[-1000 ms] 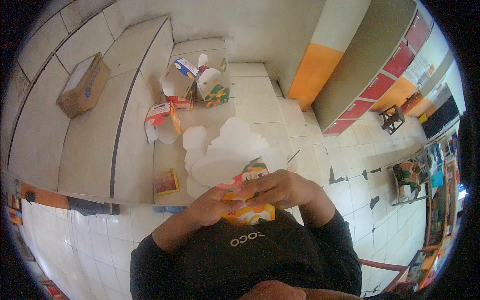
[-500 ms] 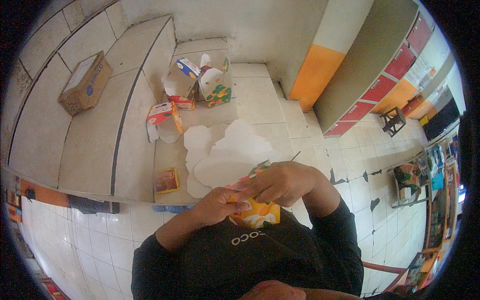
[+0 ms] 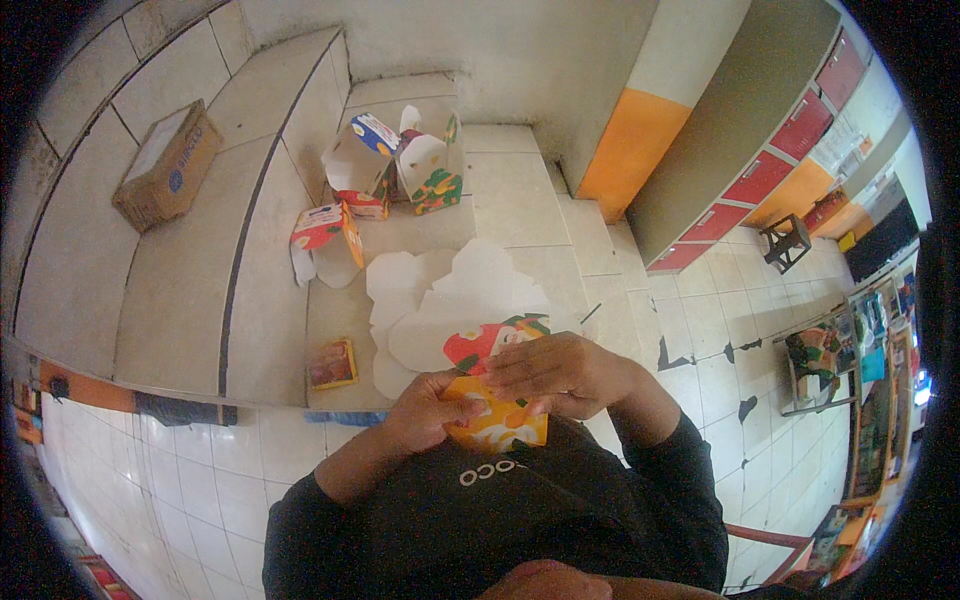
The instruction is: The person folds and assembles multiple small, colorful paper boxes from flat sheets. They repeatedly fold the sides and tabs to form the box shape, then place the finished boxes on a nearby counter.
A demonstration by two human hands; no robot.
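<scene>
Close to my chest, my left hand [image 3: 428, 412] grips the left side of a paperboard carton [image 3: 497, 420], its thumb on the yellow lower part. The carton is printed yellow, red and green, with a red and green flap raised on its far side. My right hand [image 3: 555, 372] lies over the carton's right part, fingers together along the fold and thumb below, closed on it. Flat white carton blanks [image 3: 480, 285] lie just beyond on the tiled ledge. A small red and yellow packet [image 3: 333, 364] rests to the left of the blanks.
Farther back stand opened cartons: a green-patterned one [image 3: 432, 185], a white and blue one [image 3: 362, 160] and a red and white one [image 3: 325, 235]. A brown cardboard box [image 3: 168, 165] sits on the raised ledge at left. Red lockers [image 3: 757, 178] and a dark stool [image 3: 785, 242] are at right.
My right hand has flattened and shifted slightly left over the carton, its fingers now straighter. The red and green flap now shows more beyond my fingers. The carton has moved a little left.
</scene>
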